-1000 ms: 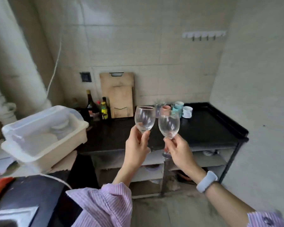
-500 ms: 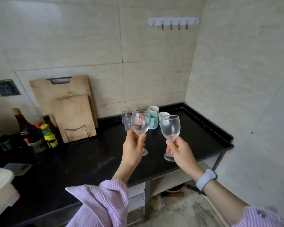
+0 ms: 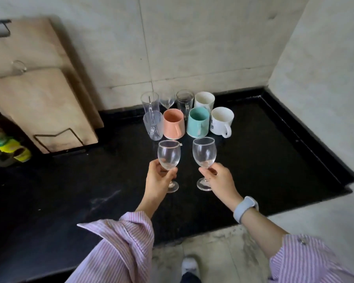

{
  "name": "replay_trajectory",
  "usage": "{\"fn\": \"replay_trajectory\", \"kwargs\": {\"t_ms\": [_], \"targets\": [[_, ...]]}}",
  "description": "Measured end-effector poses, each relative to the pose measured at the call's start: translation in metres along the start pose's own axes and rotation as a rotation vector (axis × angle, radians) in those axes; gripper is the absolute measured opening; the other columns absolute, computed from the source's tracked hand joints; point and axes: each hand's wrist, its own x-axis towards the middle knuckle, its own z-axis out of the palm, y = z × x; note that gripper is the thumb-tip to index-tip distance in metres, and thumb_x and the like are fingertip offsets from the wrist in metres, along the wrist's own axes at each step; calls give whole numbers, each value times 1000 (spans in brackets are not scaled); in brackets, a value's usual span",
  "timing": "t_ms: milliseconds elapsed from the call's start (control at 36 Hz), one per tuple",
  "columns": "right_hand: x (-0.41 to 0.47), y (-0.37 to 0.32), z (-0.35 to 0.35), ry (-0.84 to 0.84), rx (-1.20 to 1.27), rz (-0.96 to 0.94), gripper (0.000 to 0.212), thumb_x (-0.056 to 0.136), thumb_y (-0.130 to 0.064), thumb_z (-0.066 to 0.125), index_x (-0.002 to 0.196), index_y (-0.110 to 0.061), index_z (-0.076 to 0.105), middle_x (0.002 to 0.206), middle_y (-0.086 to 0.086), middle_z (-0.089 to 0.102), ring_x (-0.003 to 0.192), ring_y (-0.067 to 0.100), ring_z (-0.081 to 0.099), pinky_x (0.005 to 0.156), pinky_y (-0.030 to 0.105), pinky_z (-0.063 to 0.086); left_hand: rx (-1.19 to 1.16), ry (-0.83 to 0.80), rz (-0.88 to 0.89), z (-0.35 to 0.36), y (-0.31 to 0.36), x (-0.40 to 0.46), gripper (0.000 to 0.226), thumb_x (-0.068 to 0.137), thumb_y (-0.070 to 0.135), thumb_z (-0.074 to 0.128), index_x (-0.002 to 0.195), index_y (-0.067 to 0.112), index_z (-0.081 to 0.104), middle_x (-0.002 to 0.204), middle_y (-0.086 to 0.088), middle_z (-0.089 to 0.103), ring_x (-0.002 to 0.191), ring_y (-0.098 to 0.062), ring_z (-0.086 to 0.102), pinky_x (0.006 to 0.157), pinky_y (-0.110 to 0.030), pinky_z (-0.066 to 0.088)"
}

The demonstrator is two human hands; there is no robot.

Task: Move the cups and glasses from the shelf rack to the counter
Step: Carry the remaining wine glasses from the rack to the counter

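My left hand [image 3: 158,180] grips the stem of a clear wine glass [image 3: 169,155], and my right hand [image 3: 218,177] grips the stem of a second wine glass [image 3: 204,153]. Both glasses are upright over the black counter [image 3: 264,160], side by side; whether their feet touch it I cannot tell. Just behind them stands a cluster: an orange cup [image 3: 173,123], a teal mug [image 3: 198,121], a white mug with a handle [image 3: 221,121], another white mug [image 3: 204,100], and several clear glasses [image 3: 150,107]. The shelf rack is out of view.
Two wooden cutting boards [image 3: 39,94] lean on the tiled wall at the left, with bottles [image 3: 6,147] at the far left edge. A raised black rim [image 3: 307,135] borders the counter on the right. The floor and my shoe [image 3: 189,266] show below the counter's front edge.
I have stepped up to the counter and the view has tilted down. Both hands have brought the wine glasses lower and forward, to just in front of the cup cluster.
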Motion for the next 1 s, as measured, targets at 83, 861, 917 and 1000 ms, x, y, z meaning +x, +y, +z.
{"fn": "replay_trajectory", "kwargs": {"t_ms": [83, 861, 917, 1000], "targets": [[32, 15, 13, -48, -43, -6, 16, 83, -19, 65, 84, -4, 66, 82, 7, 59, 73, 13, 54, 60, 3, 38, 36, 27, -61, 1, -15, 26, 39, 78, 19, 70, 111, 15, 49, 104, -10, 66, 89, -22, 68, 80, -37, 55], [160, 53, 91, -95, 70, 27, 20, 82, -13, 67, 98, -1, 67, 96, 23, 68, 86, 32, 67, 81, 42, 55, 118, 244, 41, 11, -79, 143, 45, 74, 14, 73, 100, 45, 52, 96, 12, 68, 95, -6, 66, 86, -27, 53], [163, 51, 93, -92, 86, 41, 19, 82, -12, 66, 98, -1, 66, 98, 23, 67, 87, 31, 67, 83, 45, 55, 124, 249, 40, 12, -79, 146, 46, 74, 15, 73, 96, 49, 51, 95, 12, 67, 95, -7, 65, 86, -29, 53], [165, 49, 95, -102, 70, 50, 20, 84, -14, 65, 98, 0, 66, 99, 22, 67, 88, 31, 66, 85, 48, 54, 138, 241, 34, 12, -81, 149, 36, 75, 17, 73, 96, 39, 55, 92, 13, 67, 94, -5, 65, 84, -25, 52]]}}
